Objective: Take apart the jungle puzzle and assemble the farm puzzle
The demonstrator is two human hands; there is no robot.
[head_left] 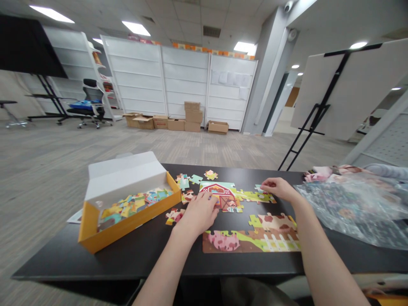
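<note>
A joined barn section (219, 190) of a jigsaw puzzle lies on the black table, with a green strip (253, 196) reaching out to its right. My left hand (201, 211) rests over the barn's left side, fingers loosely bent and lying on it; the hand covers part of the picture. At the strip's far right end, my right hand (278, 188) pinches a pale teal puzzle piece (259, 187) between thumb and fingers. Closer to me is another joined section with a pink pig (224, 241), a white fence (279, 242) and a brown-spotted piece (276, 221).
A yellow box (130, 224) with its white lid raised holds many loose pieces on the left. Several loose pieces (183, 182) lie between box and barn. Clear plastic bags (353, 210) cover the table's right side. Cardboard boxes (176, 124) stand along the far shelves.
</note>
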